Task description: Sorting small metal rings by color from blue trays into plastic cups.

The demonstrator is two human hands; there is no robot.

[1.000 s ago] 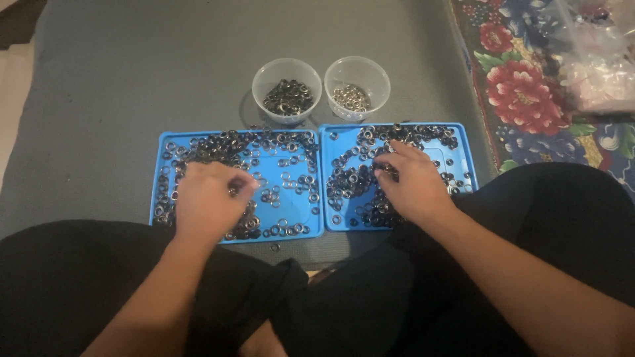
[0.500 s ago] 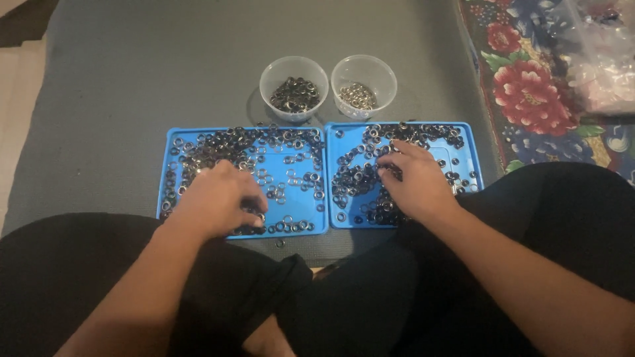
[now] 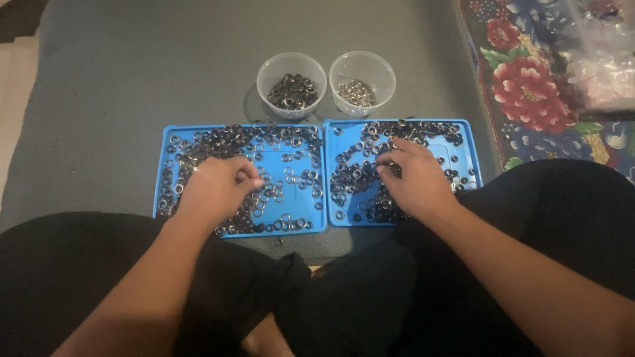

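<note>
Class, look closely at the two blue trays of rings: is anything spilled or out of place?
Yes. One small ring lies on the grey mat, just off the front edge of the left tray. The other rings sit inside the trays or the two cups.

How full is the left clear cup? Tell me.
Partly full. The left clear cup stands upright on the grey mat, with dark metal rings covering its bottom in a low heap, well under the rim.
</note>
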